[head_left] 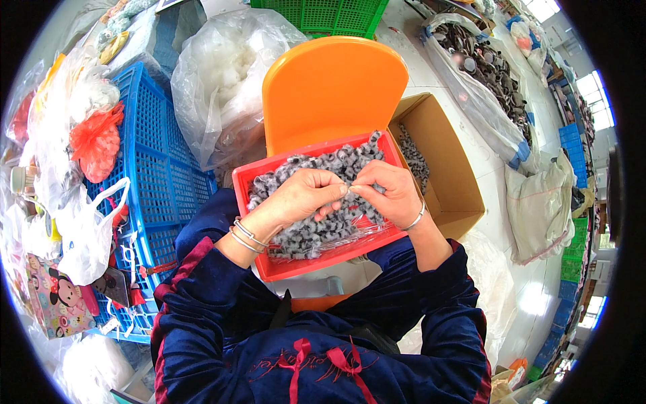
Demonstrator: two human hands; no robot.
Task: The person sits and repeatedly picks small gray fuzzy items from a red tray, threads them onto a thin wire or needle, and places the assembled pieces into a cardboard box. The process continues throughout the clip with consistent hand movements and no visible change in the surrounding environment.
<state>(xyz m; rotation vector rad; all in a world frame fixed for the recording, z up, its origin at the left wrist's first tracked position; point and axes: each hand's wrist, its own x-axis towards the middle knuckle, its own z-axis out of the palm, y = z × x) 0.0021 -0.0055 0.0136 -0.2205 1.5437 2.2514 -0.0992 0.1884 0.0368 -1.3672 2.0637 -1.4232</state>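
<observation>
Above a red tray (282, 271) heaped with grey and black fluffy pieces (296, 241), my two hands meet fingertip to fingertip. My left hand (306, 195) is closed in a pinch, thumb against forefinger. Facing it, my right hand (390, 192) also pinches at the same spot. Whatever is between the fingertips is too small to make out. Thin clear strands or plastic film lie along the tray's near right side. The tray rests in front of an orange chair back (333, 87), over my lap.
A cardboard box (447, 168) with more grey pieces stands right of the tray. Blue plastic crates (158, 148) with bags on them rise at the left. A clear bag of white stuffing (225, 74) sits behind. Far right lies a sack of dark pieces (484, 74); a green crate (323, 15) is at the back.
</observation>
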